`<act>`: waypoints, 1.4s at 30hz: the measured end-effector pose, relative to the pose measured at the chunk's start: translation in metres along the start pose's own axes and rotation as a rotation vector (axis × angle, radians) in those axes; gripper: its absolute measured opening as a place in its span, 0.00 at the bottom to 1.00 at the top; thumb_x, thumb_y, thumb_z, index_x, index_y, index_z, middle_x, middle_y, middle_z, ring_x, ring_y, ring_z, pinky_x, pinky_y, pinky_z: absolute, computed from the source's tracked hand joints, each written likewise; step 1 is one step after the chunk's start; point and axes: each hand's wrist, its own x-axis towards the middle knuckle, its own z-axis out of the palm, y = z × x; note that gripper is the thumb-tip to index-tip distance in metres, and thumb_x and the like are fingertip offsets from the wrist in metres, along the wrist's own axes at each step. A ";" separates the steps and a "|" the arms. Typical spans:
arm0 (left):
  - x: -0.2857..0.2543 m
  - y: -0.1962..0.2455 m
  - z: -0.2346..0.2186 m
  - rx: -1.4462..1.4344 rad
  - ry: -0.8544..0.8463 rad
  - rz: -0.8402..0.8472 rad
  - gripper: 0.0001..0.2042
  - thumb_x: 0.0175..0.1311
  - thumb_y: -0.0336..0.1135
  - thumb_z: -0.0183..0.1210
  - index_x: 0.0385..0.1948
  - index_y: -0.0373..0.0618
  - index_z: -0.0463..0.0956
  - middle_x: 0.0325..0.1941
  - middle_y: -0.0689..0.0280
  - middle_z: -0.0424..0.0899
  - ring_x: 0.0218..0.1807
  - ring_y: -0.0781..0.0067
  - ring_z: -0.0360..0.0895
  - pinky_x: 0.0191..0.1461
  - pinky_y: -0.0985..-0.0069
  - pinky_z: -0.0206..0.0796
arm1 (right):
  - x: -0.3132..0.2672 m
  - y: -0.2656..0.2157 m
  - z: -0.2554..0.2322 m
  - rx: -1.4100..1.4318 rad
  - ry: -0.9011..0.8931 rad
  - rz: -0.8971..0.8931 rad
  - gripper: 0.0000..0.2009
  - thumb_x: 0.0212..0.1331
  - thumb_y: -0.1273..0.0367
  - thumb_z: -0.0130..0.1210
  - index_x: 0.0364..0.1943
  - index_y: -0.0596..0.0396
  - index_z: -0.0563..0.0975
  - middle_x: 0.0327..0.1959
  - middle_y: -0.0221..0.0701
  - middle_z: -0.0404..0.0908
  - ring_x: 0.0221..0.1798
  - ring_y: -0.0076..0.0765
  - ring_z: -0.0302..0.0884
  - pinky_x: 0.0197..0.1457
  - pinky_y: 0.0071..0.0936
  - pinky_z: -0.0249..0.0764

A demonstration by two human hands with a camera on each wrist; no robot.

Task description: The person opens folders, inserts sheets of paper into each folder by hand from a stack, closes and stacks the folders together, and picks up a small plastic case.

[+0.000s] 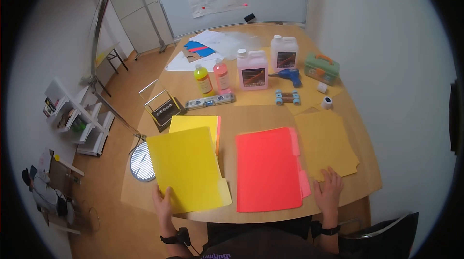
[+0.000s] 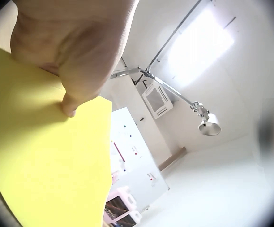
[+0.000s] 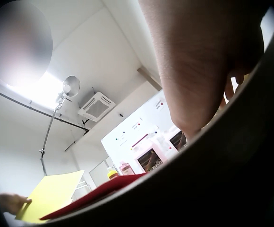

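Note:
My left hand (image 1: 164, 205) grips a yellow file folder (image 1: 186, 172) at its lower left edge, the thumb lying on the front face. In the left wrist view that thumb presses on the yellow sheet, while the other fingers are hidden behind it. The folder is tilted up over another yellow folder (image 1: 193, 122) with a red or orange edge beside it. To the right lies a red folder stack (image 1: 268, 171) with tabs along its right side. My right hand (image 1: 329, 192) rests with its fingertips on the near edge of the tan folders (image 1: 326, 145).
A round lamp or mirror (image 1: 143, 162) stands at the table's left edge. Behind the folders are a Newton's cradle (image 1: 165, 111), a level (image 1: 210, 101), bottles, two jugs (image 1: 253, 71), a blue glue gun (image 1: 290, 76), a small skateboard-like toy (image 1: 288, 97) and a green box (image 1: 322, 69).

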 end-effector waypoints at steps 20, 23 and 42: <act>-0.019 0.105 0.109 -0.618 -0.561 -0.155 0.27 0.71 0.25 0.51 0.71 0.38 0.56 0.67 0.54 0.73 0.69 0.61 0.70 0.71 0.67 0.60 | 0.105 -0.058 -0.004 1.022 -0.516 -0.102 0.27 0.69 0.62 0.57 0.68 0.57 0.66 0.64 0.40 0.73 0.63 0.42 0.74 0.67 0.39 0.70; -0.010 0.095 0.110 -0.656 -0.542 -0.201 0.26 0.71 0.24 0.49 0.70 0.38 0.55 0.66 0.54 0.73 0.68 0.61 0.72 0.69 0.68 0.64 | 0.115 -0.038 0.008 0.321 -0.242 -0.242 0.31 0.58 0.57 0.65 0.62 0.59 0.71 0.59 0.45 0.73 0.63 0.53 0.69 0.68 0.43 0.68; 0.035 0.058 0.196 -0.479 -0.906 -0.361 0.34 0.62 0.19 0.52 0.73 0.35 0.50 0.67 0.50 0.69 0.66 0.60 0.73 0.69 0.68 0.67 | 0.170 -0.031 0.047 0.480 -0.430 -0.122 0.21 0.70 0.57 0.55 0.52 0.65 0.77 0.28 0.43 0.80 0.32 0.47 0.83 0.41 0.39 0.80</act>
